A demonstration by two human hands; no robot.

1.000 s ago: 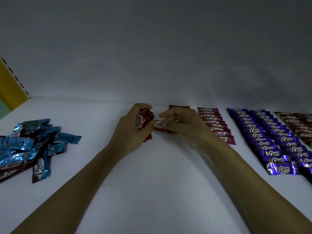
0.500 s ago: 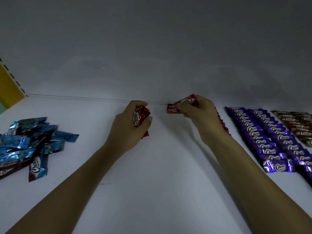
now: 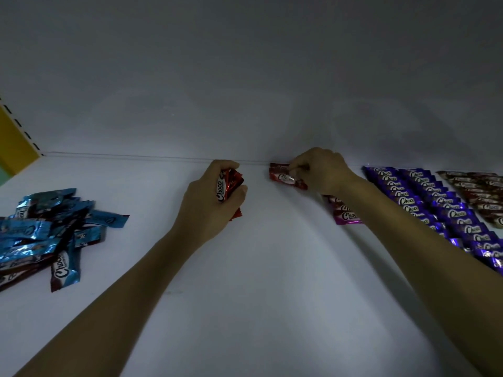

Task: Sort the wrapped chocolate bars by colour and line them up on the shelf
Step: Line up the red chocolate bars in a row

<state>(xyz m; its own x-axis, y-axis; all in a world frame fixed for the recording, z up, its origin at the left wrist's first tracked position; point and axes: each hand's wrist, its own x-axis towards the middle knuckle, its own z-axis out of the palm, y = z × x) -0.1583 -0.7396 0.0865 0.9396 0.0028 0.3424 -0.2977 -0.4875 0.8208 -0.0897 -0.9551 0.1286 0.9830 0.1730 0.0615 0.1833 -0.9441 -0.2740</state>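
Dimly lit white shelf (image 3: 258,281), grey back wall (image 3: 245,91). Yellow panel (image 3: 13,142) far left, blue bars (image 3: 40,229) heaped loose. Left hand (image 3: 212,197) grip closed on red bunch (image 3: 230,180). Right hand (image 3: 321,170) grip pinching red bar (image 3: 285,176) by the wall seam. Then pink row (image 3: 344,212), purple rows (image 3: 435,202), brown row (image 3: 481,191).

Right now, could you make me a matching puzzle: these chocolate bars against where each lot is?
1 blue foil-wrapped bars
2 purple foil-wrapped bars
3 bunch of red foil-wrapped bars
4 single red foil-wrapped bar

A gripped in left hand
B neat rows, right of shelf
C loose heap, left of shelf
D held by right hand at back wall

Pairs: 1-C, 2-B, 3-A, 4-D
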